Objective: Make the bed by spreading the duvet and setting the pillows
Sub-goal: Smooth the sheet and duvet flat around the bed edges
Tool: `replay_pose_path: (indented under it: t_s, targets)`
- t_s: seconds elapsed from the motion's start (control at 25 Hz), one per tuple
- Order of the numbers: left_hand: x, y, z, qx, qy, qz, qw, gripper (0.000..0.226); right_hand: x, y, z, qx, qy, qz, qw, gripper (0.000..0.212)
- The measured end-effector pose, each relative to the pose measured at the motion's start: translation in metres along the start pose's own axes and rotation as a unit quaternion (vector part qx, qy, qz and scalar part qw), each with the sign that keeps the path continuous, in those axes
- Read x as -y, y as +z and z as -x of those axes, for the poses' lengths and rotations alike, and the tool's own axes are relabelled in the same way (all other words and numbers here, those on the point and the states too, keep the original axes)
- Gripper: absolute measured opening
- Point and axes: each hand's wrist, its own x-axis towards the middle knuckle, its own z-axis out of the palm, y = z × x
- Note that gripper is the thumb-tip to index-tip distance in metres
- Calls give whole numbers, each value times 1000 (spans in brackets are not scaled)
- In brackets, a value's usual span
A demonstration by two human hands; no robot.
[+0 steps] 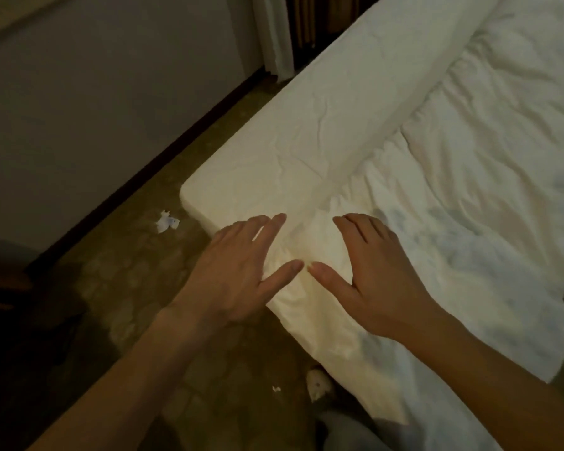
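Both hands over the near corner of the bed. Left hand (pixel 238 271) and right hand (pixel 372 275) are flat, fingers straight and spread, palms down, thumbs nearly tip to tip; neither is grasping anything. They appear to press on a bunched corner of the crumpled white fabric duvet (pixel 469 196), which lies along the right side of the bed and leaves a strip of wrinkled cream fitted sheet on the mattress (pixel 306 125) bare along the left edge. No pillows in view.

Judgement: step in hand is spreading and smoothing the duvet corner. To do it well: pinch the corner, draw it out to the mattress corner so the bare strip is covered, then sweep flat palms outward from the middle toward the edges to clear folds.

Scraps of white paper (pixel 166 221) on the brown floor beside the bed.
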Motion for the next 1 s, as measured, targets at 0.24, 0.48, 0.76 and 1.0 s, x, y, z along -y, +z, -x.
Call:
replay_pose_path:
  t_s: [0.24, 0.48, 0.76, 1.0]
  targets:
    - [67, -22, -67, 10, 83, 40, 996, 81, 45, 23, -58, -62, 82, -2, 995, 85]
    - [164, -59, -126, 21, 257, -2, 966, 78, 122, 78, -108, -148, 213, 2, 966, 85]
    - [207, -71, -218, 59, 464, -59, 882, 80, 167, 130, -145, -234, 420, 72, 874, 85]
    - [221, -67, -307, 80, 605, -65, 789, 77, 182, 175, -200, -352, 542, 57, 761, 87]
